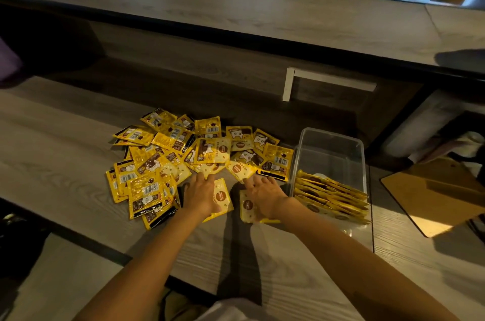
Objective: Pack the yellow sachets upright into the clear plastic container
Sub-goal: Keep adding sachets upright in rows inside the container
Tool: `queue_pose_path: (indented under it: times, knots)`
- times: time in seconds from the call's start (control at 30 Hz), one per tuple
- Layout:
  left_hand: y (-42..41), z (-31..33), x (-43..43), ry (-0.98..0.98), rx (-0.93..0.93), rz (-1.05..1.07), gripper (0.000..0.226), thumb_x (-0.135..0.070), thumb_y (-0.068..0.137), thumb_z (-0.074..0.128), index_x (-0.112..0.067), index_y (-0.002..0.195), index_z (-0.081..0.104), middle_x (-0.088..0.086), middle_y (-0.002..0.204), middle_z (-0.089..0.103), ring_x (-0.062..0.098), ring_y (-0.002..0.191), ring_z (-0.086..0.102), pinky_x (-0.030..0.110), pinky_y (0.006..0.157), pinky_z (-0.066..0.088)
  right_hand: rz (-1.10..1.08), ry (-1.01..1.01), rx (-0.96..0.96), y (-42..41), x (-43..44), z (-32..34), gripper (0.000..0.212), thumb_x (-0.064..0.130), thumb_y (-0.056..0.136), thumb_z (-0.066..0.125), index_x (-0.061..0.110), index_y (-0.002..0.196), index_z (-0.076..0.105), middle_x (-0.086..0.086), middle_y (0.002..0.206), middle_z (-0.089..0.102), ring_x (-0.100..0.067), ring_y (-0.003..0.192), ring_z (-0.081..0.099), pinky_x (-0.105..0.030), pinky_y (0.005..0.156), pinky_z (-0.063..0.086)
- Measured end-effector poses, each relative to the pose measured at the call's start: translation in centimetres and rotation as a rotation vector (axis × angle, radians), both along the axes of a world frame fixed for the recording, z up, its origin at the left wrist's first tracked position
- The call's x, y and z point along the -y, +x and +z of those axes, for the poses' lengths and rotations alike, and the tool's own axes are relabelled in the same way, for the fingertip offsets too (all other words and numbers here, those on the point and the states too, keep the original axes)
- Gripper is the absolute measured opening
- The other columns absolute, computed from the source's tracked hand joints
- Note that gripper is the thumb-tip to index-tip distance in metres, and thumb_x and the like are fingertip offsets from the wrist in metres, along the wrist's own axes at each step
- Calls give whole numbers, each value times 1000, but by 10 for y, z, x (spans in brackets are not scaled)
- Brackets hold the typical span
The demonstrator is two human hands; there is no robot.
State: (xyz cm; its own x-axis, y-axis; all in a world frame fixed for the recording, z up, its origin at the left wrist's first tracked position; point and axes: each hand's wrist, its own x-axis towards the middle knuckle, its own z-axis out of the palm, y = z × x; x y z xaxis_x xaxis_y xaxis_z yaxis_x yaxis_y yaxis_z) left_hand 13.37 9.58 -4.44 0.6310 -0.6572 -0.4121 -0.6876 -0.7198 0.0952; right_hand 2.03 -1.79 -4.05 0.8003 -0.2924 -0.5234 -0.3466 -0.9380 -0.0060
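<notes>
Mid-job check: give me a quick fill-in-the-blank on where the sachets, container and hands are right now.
1. The loose yellow sachets lie to the ____ of the clear plastic container.
2. The packed sachets stand at the container's near end; its far end is ____.
3. The left hand and right hand each rest on a ____.
Missing: left; empty; sachet.

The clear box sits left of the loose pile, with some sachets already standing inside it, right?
No: the head view shows the clear container on the right of the loose pile. Some sachets do already stand inside it.
</notes>
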Motion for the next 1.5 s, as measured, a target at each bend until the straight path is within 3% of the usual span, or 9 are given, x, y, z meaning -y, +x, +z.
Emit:
queue_pose_path:
  times: [0.1,0.23,0.37,0.53,0.77,0.87,1.0,1.27,1.5]
  knots:
    - [1,7,-1,-60,-87,78,74,-30,79,72,-12,140,36,13,142,40,28,133,38,34,101,38,-160,112,-4,-2,-2,2,101,32,69,79,7,144,15,-21,147,23,-40,138,21,-47,113,27]
    - [5,14,-5,-218,-216,267,59,-24,81,69,-7,133,47,13,134,51,28,125,47,33,96,42,-277,152,88,-4,-6,3,75,28,78,72,6,138,32,-16,140,36,-36,132,35,-43,107,38]
    - [12,25,-6,-417,-298,366,15,-16,78,71,-10,77,57,9,81,60,26,92,60,34,73,46,-297,175,282,1,-9,13,40,21,89,59,4,124,49,-17,124,55,-33,115,53,-39,90,47]
    - [13,58,5,-663,-248,392,34,-3,81,67,-4,114,60,13,123,59,28,112,56,26,74,39,-424,258,615,10,1,40,28,12,89,57,7,115,51,-14,102,66,-30,94,64,-36,74,55]
    - [5,108,43,-916,-154,291,15,-16,84,65,-9,97,68,5,95,66,17,85,60,26,68,43,-624,235,948,-13,40,98,23,3,87,58,7,109,64,-14,106,68,-28,102,64,-42,84,56]
    - [-7,124,67,-964,-168,197,11,-14,84,64,-10,93,68,-1,87,64,10,81,57,17,59,41,-759,239,1060,-36,58,113,23,3,87,59,7,109,64,-12,107,68,-23,103,64,-29,79,56]
    - [-31,126,102,-957,-252,68,8,-11,84,64,-19,82,65,-1,89,63,17,95,59,23,73,49,-922,149,1095,-74,85,117,21,4,87,59,6,108,63,-13,109,67,-23,102,62,-25,71,50]
    - [-86,96,147,-765,-437,-165,15,-4,84,62,-18,78,60,8,91,66,23,94,62,37,82,52,-1139,110,1003,-131,107,84,19,-2,84,54,6,101,59,-16,105,65,-31,100,61,-48,84,54]
    - [-92,67,150,-483,-519,-266,17,-1,89,53,-10,101,62,10,103,64,17,97,58,31,85,48,-988,269,821,-147,108,64,31,-3,87,49,10,113,60,-12,115,63,-22,103,57,-32,81,50]
